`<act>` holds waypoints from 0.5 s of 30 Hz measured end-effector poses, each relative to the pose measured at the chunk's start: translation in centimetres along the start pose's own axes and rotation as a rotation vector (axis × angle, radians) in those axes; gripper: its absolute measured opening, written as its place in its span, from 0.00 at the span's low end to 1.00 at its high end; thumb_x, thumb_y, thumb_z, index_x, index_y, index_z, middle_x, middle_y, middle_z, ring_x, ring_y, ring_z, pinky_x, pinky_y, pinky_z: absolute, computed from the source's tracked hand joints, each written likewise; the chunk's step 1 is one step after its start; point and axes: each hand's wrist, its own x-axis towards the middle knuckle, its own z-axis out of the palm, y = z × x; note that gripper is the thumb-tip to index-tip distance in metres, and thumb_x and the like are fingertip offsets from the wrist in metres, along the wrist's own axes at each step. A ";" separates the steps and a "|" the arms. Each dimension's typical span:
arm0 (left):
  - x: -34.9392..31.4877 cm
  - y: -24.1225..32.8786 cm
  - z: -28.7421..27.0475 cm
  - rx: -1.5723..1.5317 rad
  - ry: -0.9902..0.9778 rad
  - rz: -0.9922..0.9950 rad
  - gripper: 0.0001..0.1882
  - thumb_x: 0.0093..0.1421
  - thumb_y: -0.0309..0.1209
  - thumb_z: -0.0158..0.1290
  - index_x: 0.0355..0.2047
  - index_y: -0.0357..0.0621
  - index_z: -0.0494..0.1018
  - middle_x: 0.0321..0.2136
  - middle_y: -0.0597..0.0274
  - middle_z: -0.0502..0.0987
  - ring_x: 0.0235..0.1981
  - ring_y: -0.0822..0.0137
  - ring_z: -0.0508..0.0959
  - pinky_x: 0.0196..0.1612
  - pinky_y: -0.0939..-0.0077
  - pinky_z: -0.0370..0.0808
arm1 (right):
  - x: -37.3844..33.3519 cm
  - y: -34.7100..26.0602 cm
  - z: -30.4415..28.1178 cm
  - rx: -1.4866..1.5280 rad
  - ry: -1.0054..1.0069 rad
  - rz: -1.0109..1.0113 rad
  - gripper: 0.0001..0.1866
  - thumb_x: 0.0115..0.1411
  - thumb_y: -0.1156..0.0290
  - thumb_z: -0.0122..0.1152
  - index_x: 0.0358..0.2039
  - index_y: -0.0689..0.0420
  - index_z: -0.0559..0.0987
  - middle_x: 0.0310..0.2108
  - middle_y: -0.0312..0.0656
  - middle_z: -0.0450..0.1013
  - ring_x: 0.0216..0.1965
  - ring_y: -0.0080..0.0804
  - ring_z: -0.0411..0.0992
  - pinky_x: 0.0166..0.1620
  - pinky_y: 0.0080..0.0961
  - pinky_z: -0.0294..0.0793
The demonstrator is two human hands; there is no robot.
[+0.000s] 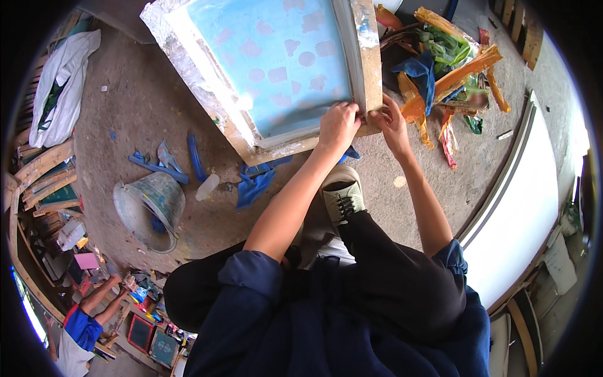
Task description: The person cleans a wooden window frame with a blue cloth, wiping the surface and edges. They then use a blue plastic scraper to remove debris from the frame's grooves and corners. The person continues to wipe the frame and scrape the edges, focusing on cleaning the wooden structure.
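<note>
A wooden screen-printing frame (369, 56) stands tilted in front of me. Its blue mesh (276, 53) carries scattered greyish shapes, and whitish tape or film lines the inner edges. At the near right corner, my left hand (339, 129) lies over the near rail with its fingers curled closed; the fingertips are partly hidden. On the outer side of that same corner, my right hand (392, 129) grips the wood between thumb and bent fingers. My two hands are close together but apart.
A dented bucket (149, 210) lies on its side at left, near blue strips (196, 157) and a small translucent bottle (207, 187). Torn orange and green scraps (449, 69) pile up at right. A white panel (518, 207) leans there. Another person (85, 327) works at lower left.
</note>
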 end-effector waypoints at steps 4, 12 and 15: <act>0.1 0.5 -0.2 -0.012 -0.058 -0.056 0.08 0.45 0.29 0.58 0.26 0.42 0.74 0.27 0.57 0.75 0.33 0.57 0.76 0.36 0.63 0.75 | 0.0 0.1 -0.1 0.002 0.007 0.013 0.28 0.56 0.68 0.60 0.56 0.58 0.65 0.50 0.41 0.67 0.46 0.28 0.70 0.48 0.26 0.70; 0.5 0.9 0.7 0.096 0.042 -0.052 0.10 0.44 0.30 0.60 0.25 0.38 0.74 0.26 0.51 0.76 0.29 0.53 0.77 0.33 0.62 0.74 | 0.0 0.1 0.1 -0.014 0.021 0.009 0.28 0.55 0.68 0.61 0.56 0.58 0.65 0.49 0.41 0.68 0.45 0.28 0.70 0.48 0.26 0.70; 0.5 0.9 0.9 0.039 -0.024 -0.094 0.11 0.43 0.28 0.59 0.25 0.36 0.73 0.27 0.51 0.75 0.31 0.53 0.77 0.36 0.63 0.75 | 0.0 0.3 0.0 -0.013 0.025 -0.009 0.28 0.55 0.69 0.62 0.56 0.58 0.66 0.49 0.41 0.68 0.45 0.28 0.70 0.47 0.26 0.70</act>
